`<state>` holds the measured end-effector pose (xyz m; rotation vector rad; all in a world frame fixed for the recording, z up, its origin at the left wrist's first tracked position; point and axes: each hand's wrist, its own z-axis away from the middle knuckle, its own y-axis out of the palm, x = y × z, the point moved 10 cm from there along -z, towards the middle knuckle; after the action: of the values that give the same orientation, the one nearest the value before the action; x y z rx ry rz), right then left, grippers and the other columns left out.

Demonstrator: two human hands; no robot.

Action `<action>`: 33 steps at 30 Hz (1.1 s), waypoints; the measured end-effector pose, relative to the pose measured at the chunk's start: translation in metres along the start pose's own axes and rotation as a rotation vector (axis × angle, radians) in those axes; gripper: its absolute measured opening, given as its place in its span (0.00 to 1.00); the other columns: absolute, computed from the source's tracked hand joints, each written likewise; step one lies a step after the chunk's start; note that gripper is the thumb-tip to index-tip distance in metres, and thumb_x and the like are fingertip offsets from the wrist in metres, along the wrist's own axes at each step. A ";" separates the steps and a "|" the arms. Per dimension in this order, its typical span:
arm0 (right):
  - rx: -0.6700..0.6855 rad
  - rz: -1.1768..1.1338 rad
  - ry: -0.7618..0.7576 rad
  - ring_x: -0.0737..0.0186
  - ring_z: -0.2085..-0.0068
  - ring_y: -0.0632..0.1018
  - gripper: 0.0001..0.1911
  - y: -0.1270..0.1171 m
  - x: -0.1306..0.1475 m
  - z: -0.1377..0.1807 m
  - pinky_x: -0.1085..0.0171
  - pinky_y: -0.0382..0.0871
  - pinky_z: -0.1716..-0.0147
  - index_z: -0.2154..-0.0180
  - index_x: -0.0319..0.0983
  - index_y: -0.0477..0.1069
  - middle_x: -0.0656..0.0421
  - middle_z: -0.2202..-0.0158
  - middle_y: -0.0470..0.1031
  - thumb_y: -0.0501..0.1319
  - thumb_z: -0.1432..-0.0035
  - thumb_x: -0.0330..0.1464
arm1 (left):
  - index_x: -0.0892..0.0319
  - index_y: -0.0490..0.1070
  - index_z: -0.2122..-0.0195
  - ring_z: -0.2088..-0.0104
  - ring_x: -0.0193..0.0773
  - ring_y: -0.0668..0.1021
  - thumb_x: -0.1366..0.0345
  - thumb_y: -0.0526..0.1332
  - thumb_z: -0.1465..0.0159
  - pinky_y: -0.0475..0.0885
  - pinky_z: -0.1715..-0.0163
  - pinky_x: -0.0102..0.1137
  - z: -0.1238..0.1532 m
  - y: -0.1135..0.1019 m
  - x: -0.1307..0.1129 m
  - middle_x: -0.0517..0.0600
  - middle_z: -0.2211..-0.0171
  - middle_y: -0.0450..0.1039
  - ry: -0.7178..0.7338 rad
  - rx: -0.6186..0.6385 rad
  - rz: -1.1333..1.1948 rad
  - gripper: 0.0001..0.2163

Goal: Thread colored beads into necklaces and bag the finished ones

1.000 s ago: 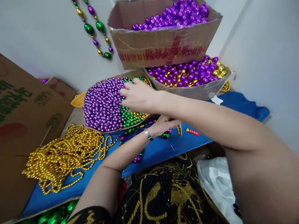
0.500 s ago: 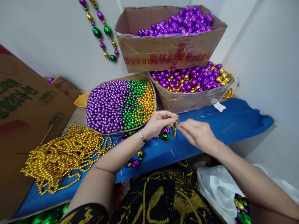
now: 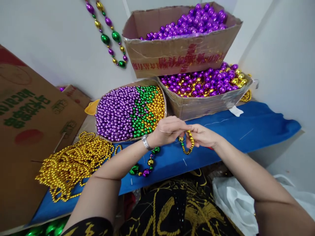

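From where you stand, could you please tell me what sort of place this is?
Probably a beadwork workspace: an open brown cardboard box of purple beads, a heap of gold bead strands, and a hanging purple, green and gold bead necklace.

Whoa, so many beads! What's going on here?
Someone's left hand and right hand meet at the fingertips, holding a little beaded loop, mostly gold, that hangs over the blue cloth. Close by stands a box of purple, green and gold beads. A heap of gold strands lies to the left.
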<state>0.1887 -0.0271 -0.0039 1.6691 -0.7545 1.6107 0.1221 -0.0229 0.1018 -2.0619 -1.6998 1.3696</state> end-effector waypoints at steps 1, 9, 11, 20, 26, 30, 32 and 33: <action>-0.038 0.063 -0.025 0.74 0.84 0.64 0.24 -0.003 0.006 0.001 0.71 0.55 0.84 0.62 0.37 0.67 0.59 0.75 0.76 0.59 0.41 0.53 | 0.52 0.79 0.62 0.64 0.35 0.80 0.69 0.58 0.36 0.74 0.61 0.33 0.001 0.000 0.000 0.51 0.65 0.81 0.004 -0.007 -0.006 0.10; -0.678 1.473 -0.469 0.69 0.73 0.72 0.15 0.007 0.085 0.048 0.67 0.59 0.71 0.70 0.40 0.73 0.61 0.76 0.75 0.54 0.33 0.36 | 0.60 0.78 0.61 0.69 0.33 0.79 0.66 0.63 0.38 0.75 0.67 0.29 0.011 0.011 0.040 0.52 0.68 0.80 -0.355 -0.046 0.278 0.07; -0.694 1.656 -0.564 0.70 0.77 0.69 0.14 0.033 0.082 0.056 0.65 0.56 0.73 0.72 0.40 0.73 0.63 0.81 0.71 0.56 0.34 0.34 | 0.61 0.77 0.62 0.69 0.33 0.80 0.64 0.66 0.40 0.76 0.68 0.28 0.015 0.021 0.053 0.52 0.68 0.81 -0.473 -0.045 0.501 0.08; -0.628 0.804 -0.332 0.68 0.67 0.76 0.14 -0.035 0.074 0.047 0.68 0.67 0.68 0.56 0.41 0.73 0.60 0.63 0.78 0.54 0.33 0.41 | 0.59 0.77 0.60 0.68 0.32 0.79 0.72 0.61 0.37 0.75 0.68 0.27 0.002 -0.004 -0.008 0.52 0.66 0.80 0.038 -0.020 0.069 0.07; -0.030 0.075 -0.202 0.71 0.75 0.70 0.23 -0.004 0.010 -0.010 0.69 0.67 0.77 0.60 0.38 0.72 0.62 0.71 0.73 0.64 0.44 0.51 | 0.56 0.75 0.55 0.67 0.32 0.79 0.75 0.58 0.36 0.75 0.66 0.29 0.006 -0.008 -0.027 0.50 0.66 0.80 0.274 -0.086 -0.057 0.12; -0.222 0.019 -0.188 0.73 0.78 0.69 0.19 -0.011 0.005 -0.005 0.71 0.65 0.80 0.66 0.38 0.72 0.63 0.75 0.71 0.64 0.42 0.48 | 0.58 0.75 0.56 0.69 0.31 0.79 0.71 0.61 0.35 0.74 0.67 0.27 0.012 -0.014 -0.007 0.49 0.68 0.80 0.128 -0.181 -0.078 0.08; -0.279 0.015 -0.161 0.73 0.80 0.70 0.18 -0.013 0.008 0.000 0.71 0.66 0.80 0.67 0.38 0.70 0.63 0.77 0.71 0.63 0.41 0.47 | 0.58 0.75 0.57 0.67 0.31 0.80 0.68 0.62 0.34 0.74 0.67 0.27 0.015 -0.015 0.001 0.51 0.66 0.80 0.075 -0.190 -0.110 0.06; -0.295 0.002 -0.149 0.73 0.80 0.70 0.18 -0.014 0.010 0.002 0.71 0.67 0.81 0.67 0.38 0.69 0.64 0.78 0.71 0.63 0.41 0.47 | 0.58 0.75 0.57 0.66 0.32 0.80 0.67 0.61 0.34 0.74 0.66 0.27 0.017 -0.014 0.004 0.51 0.66 0.80 0.066 -0.176 -0.136 0.06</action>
<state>0.2017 -0.0203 0.0048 1.5825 -1.0165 1.3124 0.1000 -0.0212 0.0986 -2.0092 -1.9553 1.1366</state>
